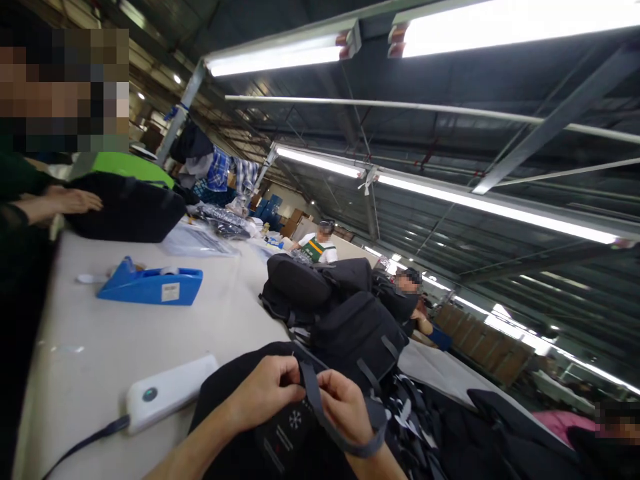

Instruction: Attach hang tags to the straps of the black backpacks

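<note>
A black bag (235, 393) with a white snowflake print and small lettering lies on the table right in front of me. Over it, my left hand (267, 387) is closed, thumb and fingers pinching a dark grey strap (311, 387) near its upper part. My right hand (345, 403) grips the same strap from the other side, fingers curled. From there the strap loops down and around my right wrist. What lies between the fingertips besides the strap is hidden.
A white power bank (170, 393) with a black cable lies left of the bag. Beyond it stands a blue tape dispenser (150, 283). Several black bags (350, 333) are piled ahead. At left, a co-worker's hand (75, 200) rests on another black bag (130, 207). Clear plastic bags (197, 240) lie nearby.
</note>
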A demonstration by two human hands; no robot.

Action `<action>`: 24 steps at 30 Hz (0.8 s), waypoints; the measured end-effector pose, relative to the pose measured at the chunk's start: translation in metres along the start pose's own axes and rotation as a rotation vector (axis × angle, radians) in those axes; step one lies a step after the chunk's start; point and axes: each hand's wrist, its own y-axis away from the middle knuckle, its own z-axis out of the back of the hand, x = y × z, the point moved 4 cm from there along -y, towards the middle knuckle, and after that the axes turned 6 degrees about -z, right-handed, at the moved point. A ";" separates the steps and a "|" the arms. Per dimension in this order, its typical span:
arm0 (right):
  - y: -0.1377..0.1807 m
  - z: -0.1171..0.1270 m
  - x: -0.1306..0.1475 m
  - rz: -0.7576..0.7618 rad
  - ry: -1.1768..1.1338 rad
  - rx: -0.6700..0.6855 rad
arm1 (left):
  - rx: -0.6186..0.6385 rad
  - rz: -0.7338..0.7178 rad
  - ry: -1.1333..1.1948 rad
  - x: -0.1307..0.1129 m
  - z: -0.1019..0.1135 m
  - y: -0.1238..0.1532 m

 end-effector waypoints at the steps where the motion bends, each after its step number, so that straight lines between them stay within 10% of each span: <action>1: 0.003 -0.003 0.000 0.029 0.025 0.016 | -0.015 0.002 0.010 0.003 0.000 -0.001; 17: 0.020 -0.030 0.017 0.931 1.031 -0.228 | -0.090 0.091 0.290 0.021 0.002 -0.002; 24: 0.011 -0.017 -0.001 0.667 0.820 -0.339 | -0.123 0.053 0.394 0.024 0.004 -0.003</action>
